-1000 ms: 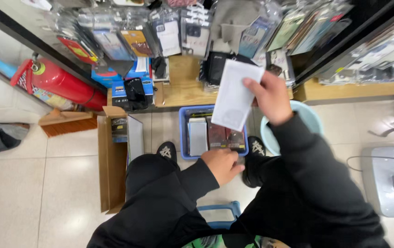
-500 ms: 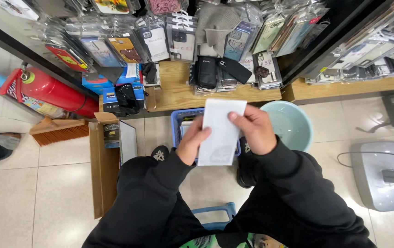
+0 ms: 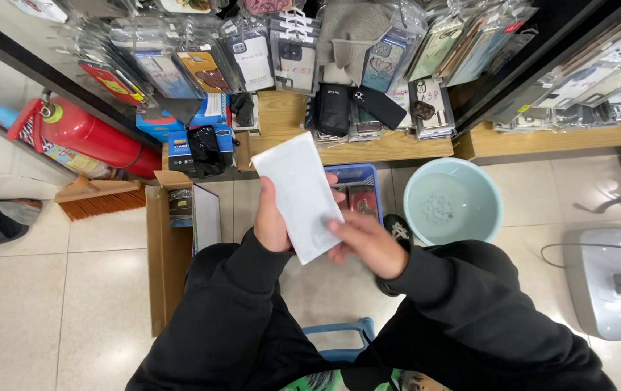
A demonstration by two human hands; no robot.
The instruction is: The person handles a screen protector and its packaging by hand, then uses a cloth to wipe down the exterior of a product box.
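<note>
Both hands gripped one flat white packet (image 3: 302, 194), held tilted in front of the person's knees. The left hand (image 3: 271, 221) clasped its left edge, fingers wrapped behind it — the right hand (image 3: 365, 242) pinched its lower right corner, fingertips pressed on the front face. Both arms wore black sleeves, and the person sat low, legs in black trousers.

Just beyond the packet, partly hidden by it, a blue plastic basket (image 3: 363, 176) sat on the tiled floor with small packaged items inside. To its right stood a pale green basin (image 3: 452, 200). To the left of the knees an open cardboard box (image 3: 169, 246) stood on the floor, and past it lay a small broom (image 3: 100, 198) and a red fire extinguisher (image 3: 86, 137) on its side.

Further out — along a low wooden shelf (image 3: 390, 147) — rows of phone cases in clear wrappers (image 3: 281, 58) hung and leaned. A grey step-like object (image 3: 611, 282) sat at the far right.
</note>
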